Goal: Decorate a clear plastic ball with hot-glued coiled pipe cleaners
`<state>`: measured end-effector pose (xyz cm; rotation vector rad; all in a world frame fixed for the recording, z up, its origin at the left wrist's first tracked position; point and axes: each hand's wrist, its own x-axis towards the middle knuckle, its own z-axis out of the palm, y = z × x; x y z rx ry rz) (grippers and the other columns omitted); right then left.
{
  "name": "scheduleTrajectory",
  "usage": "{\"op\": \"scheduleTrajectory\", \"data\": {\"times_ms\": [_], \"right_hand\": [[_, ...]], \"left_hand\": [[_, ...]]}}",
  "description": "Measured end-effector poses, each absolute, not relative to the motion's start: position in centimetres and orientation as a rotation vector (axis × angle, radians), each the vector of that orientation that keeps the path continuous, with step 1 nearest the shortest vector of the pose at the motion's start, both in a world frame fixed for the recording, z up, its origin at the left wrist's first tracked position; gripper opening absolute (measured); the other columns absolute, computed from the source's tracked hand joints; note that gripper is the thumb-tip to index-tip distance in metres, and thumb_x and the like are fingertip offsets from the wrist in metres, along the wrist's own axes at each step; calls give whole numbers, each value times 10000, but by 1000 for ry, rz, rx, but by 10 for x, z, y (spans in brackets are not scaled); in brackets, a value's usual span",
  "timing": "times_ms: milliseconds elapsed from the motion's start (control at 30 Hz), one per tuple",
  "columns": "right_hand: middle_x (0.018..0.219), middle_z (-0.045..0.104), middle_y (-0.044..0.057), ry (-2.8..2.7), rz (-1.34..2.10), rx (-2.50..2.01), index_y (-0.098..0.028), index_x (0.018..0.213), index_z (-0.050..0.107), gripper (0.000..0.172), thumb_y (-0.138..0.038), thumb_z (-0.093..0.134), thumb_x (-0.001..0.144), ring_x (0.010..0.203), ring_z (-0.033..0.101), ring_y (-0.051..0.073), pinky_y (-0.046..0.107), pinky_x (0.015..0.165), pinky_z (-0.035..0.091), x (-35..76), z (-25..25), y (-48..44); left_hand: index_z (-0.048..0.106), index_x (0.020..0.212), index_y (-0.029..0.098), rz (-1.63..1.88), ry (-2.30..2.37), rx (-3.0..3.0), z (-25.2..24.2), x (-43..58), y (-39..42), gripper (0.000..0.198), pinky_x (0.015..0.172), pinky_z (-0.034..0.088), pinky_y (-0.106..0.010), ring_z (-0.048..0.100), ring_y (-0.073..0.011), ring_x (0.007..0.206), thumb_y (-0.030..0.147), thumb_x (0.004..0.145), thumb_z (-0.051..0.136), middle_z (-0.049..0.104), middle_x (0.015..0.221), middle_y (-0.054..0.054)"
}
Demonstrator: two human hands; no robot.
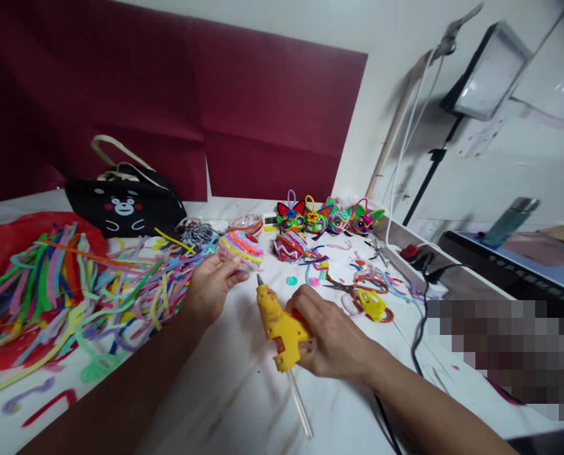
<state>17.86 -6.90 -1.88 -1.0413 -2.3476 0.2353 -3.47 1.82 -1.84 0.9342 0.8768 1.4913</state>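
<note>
My right hand is wrapped round the handle of a yellow hot glue gun, its nozzle pointing up and to the left. A clear glue stick sticks out of the gun's back end. Between the fingers and thumb of my left hand is a ball striped with colourful pipe cleaners, in pink, yellow, purple and orange. The nozzle is just below the ball and apart from it. A second striped ball lies on the table to the right of the held one.
Loose pipe cleaners heap at left, some on a red bag. Finished cat-like ornaments line the back. Scissors and yellow pipe cleaner scraps lie right. A black bag stands behind; a power strip and cable are right.
</note>
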Motion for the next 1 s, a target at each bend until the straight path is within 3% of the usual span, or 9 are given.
{"op": "scheduleTrajectory", "data": {"times_ms": [133,267,633,1000], "right_hand": [[969,532,75,-2212,261,-908,-206,1025,485,268,-227,590,779,848,550,204,312,686,480,182,-18,-66],[937,553,67,-2209,259,-878,-217,1027,491,152,-241,515,879,818,550,195,316,690,482,184,-21,-62],[898,570,65,-2116,211,-873,-227,982,500,207,-193,535,781,785,574,213,336,655,486,184,-31,-53],[876,563,56,-2123,356,-971,-240,889,477,109,-176,496,802,750,554,203,347,668,475,184,-15,-62]], "left_hand": [[689,957,103,1455,848,955,-17,-32,15,274,603,548,-213,653,-135,728,160,695,750,718,885,-59],[693,940,106,1415,832,973,-15,-29,11,286,569,537,-218,660,-145,701,182,674,766,728,874,-71],[700,933,109,1298,744,1010,-11,-28,4,261,554,534,-209,662,-153,729,207,698,759,735,898,-94],[695,886,114,1277,721,1020,-11,-28,3,240,541,525,-198,651,-147,714,208,681,778,728,849,-80]]}}
